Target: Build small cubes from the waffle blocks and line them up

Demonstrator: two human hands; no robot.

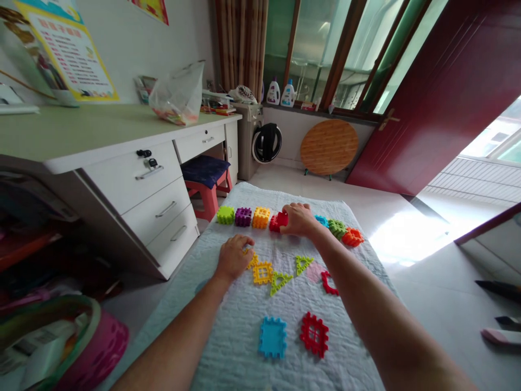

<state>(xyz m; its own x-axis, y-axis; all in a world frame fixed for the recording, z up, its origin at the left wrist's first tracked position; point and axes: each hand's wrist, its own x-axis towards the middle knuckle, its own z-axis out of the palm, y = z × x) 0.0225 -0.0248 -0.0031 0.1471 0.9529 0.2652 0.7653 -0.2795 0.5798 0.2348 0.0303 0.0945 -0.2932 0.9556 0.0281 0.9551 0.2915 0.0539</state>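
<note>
My right hand (299, 219) is closed round a red block cube (277, 221) in the row on the cloth; its fingertips partly cover the cube. Left of it stand a yellow cube (261, 218), a purple cube (243, 216) and a lime cube (226, 215). My left hand (235, 256) curls its fingers over a yellow building piece (253, 261), mostly hidden by the hand. Touching or close to that piece lies a yellow square piece (262, 273), beside a lime triangle (280, 282). Another lime triangle (303, 264) lies between my arms.
A blue cube (322, 220), green cube (337, 228) and orange cube (352, 237) continue the row rightward. Nearer lie a blue square (272, 337), a red square (315, 334) and a red piece (329, 283) partly behind my forearm. A desk (122, 127) stands left, with a stool (209, 184).
</note>
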